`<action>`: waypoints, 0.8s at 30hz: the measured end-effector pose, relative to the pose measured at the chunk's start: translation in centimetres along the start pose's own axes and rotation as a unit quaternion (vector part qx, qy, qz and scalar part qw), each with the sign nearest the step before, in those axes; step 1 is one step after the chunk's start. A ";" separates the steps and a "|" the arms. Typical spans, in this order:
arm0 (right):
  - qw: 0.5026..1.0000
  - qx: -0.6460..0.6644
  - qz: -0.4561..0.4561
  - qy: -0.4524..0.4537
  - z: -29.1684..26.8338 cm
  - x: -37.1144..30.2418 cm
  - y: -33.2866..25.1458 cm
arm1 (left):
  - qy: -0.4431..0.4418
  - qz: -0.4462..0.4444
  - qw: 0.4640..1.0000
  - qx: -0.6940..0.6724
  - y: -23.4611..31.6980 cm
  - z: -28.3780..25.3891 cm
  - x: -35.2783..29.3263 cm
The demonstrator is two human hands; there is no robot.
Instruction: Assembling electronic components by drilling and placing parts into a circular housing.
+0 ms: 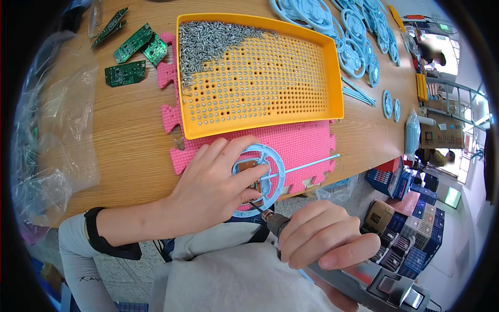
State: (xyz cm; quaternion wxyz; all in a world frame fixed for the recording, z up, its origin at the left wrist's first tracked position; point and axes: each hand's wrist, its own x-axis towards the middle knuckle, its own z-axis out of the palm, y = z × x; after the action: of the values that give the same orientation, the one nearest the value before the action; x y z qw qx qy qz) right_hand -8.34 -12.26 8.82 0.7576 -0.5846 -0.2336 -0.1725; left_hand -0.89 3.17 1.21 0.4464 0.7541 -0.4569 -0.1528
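Note:
My left hand (215,182) lies over a light blue plastic wheel (273,171) on a pink foam mat (306,143), its fingers pressing the wheel's hub, where a small brown board (246,166) shows. A thin blue rod (306,165) sticks out from the hub to the right. My right hand (325,239) grips a grey electric screwdriver (382,283); its bit (258,208) points up-left into the wheel just under my left fingers.
An orange perforated tray (332,73) holds several small screws (208,39) heaped in its far left corner. Green circuit boards (130,57) lie at the far left. More blue wheels (356,44) are stacked at the far right. Clear plastic bags (57,140) sit on the left. Crates (410,239) stand on the floor.

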 end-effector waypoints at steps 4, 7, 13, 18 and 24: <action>1.000 0.004 -0.009 0.005 0.1 -0.2 0.5 | 0.001 -0.001 1.000 -0.003 -0.1 0.0 0.0; 1.000 -0.008 0.003 0.000 0.5 0.0 0.2 | 0.000 -0.005 1.000 -0.004 -0.1 0.0 0.0; 1.000 -0.013 0.006 0.012 0.7 -0.2 0.6 | 0.009 -0.002 1.000 -0.003 -0.1 0.2 0.0; 1.000 -0.026 -0.008 -0.008 0.8 -0.4 1.0 | 0.012 0.006 1.000 0.006 -0.1 0.2 0.0; 0.999 -0.016 -0.003 -0.045 0.6 -0.2 1.5 | 0.003 0.005 1.000 0.012 -0.2 0.2 0.1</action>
State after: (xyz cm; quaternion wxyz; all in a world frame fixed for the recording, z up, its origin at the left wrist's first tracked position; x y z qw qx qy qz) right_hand -7.77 -11.33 7.66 0.7364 -0.6032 -0.2659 -0.1519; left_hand -0.84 2.97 0.92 0.4396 0.7575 -0.4609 -0.1432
